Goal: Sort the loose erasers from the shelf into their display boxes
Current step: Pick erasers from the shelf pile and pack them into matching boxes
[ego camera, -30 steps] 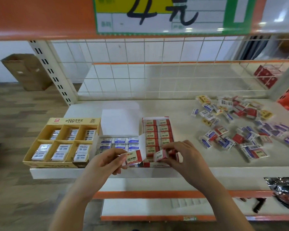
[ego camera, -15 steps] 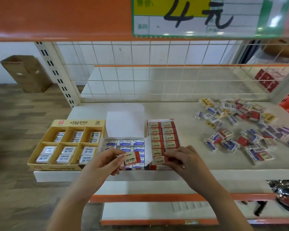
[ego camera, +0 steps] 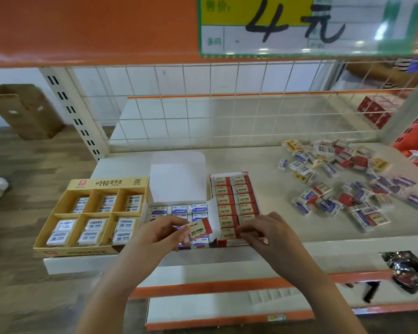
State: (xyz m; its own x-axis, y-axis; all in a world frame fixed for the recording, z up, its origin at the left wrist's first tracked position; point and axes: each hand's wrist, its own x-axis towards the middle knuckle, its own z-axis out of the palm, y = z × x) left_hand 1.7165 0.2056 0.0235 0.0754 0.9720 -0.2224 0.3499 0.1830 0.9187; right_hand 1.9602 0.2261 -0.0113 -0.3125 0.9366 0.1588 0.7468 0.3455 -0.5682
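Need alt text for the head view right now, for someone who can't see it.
A person's left hand holds a red 2B eraser beside the red display box, where the right hand pinches another into the near row. Blue box and yellow box sit left; loose erasers lie right.

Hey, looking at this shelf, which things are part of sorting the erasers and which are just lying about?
Part of the job:
- red 2B eraser held in the left hand
- right hand at the red box
- blue box
- yellow box
- loose eraser pile

Just lying about:
- cardboard carton on the floor
- price sign
- crumpled dark wrapper
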